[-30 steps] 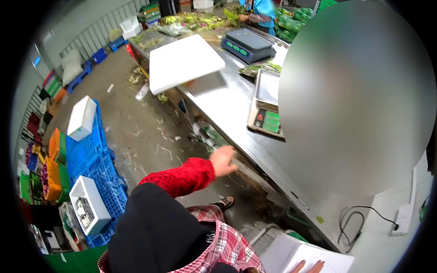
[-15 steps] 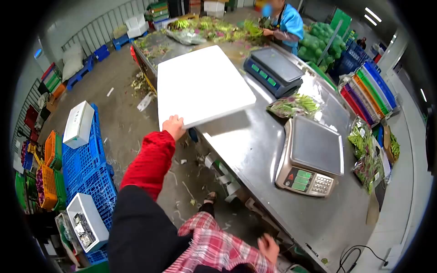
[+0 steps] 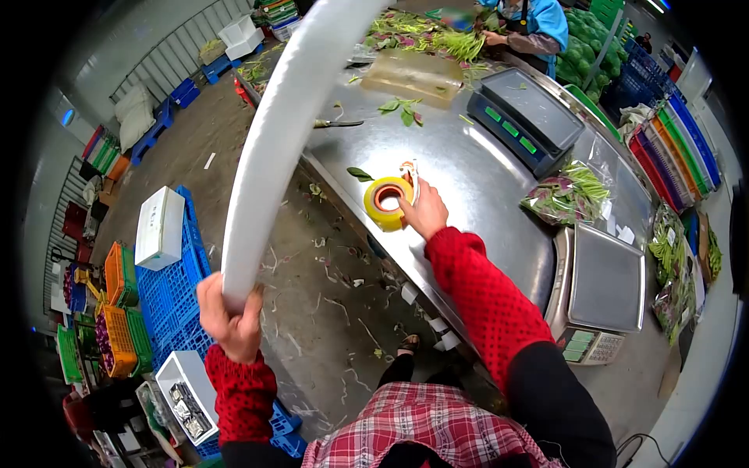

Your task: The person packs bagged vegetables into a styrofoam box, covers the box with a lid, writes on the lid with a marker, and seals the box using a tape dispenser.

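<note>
My left hand pinches the lower end of a white foam lid, which stands tilted on edge beside the steel table. Over the table's near edge, my right hand grips a tape dispenser with a wide roll of yellow tape. A loose green leaf lies just left of the roll. Farther up, a knife is partly hidden behind the lid. Beyond it are leafy sprigs and a yellowish see-through slab.
Two scales, one dark blue and one silver, stand on the table with bagged greens between them. A co-worker handles greens at the far side. Blue pallets and foam boxes are on the left.
The foam lid has been lifted off the table and swung up on edge to the left, now in my left hand. My right hand has reached onto the table and taken hold of the tape dispenser.
</note>
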### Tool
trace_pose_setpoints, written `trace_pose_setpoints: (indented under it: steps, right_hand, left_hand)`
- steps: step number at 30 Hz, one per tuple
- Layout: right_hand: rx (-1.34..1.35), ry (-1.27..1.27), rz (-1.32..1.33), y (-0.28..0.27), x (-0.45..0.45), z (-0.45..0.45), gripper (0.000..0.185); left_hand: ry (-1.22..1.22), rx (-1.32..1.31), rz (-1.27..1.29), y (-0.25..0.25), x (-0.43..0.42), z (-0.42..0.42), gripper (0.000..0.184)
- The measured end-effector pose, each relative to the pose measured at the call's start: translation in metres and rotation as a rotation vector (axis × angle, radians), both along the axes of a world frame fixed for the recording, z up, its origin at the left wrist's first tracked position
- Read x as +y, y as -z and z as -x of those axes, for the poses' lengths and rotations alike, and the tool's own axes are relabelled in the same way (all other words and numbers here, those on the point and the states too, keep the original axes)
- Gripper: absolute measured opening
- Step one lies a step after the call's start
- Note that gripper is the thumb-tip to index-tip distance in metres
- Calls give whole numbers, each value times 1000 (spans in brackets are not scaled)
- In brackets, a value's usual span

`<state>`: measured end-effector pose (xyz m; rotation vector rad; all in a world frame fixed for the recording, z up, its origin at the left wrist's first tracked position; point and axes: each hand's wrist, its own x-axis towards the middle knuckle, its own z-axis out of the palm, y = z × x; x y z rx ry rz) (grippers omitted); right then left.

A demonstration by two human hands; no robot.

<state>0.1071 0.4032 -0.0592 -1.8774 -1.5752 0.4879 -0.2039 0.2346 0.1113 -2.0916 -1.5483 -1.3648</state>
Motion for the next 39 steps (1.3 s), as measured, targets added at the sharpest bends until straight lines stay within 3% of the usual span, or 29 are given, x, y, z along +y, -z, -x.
trace_pose_setpoints:
  steps: [2,7,9,14,15,19,21,27,29,31,33,37,39]
  right_hand:
    - [13,86,237,13,30,15,90]
    - [-31,143,330,37,43,6,73]
    - [-76,110,225,31,21,-21,59]
    - [-139,59,304,12,-65,-101,41]
    - [-161,124,305,16,-89,-111,38]
    - [-255,344,313,12,-197,-116,30]
    - [-263,481,222,20,-241,-133,36]
    - [-249,710,196,49,-332,-142,54]
    - [-131,751,239,36,-350,-126,65]
    - [-207,809,-16,35,-372,-99,64]
    - [-189,801,-173,24,-398,-72,63]
    - [-82,804,-116,34,-461,-19,55]
    - [-21,733,-101,48,-498,2,49]
  left_hand:
    - [-76,-31,28,7,-14,11,35]
    - [-205,-19,66,17,-25,23,33]
    - [-241,-51,59,22,-27,28,31]
    - [-214,-56,72,33,-33,23,33]
    - [-195,-158,66,49,-31,26,34]
    - [-39,15,-26,48,-25,-8,28]
    - [167,-162,47,57,-4,-48,31]
    - [407,77,122,113,33,-145,30]
    - [313,260,253,136,28,-164,31]
    - [376,383,261,153,26,-176,33]
    - [368,548,423,160,17,-182,34]
    - [359,776,424,170,9,-194,35]
    - [415,769,364,167,1,-197,47]
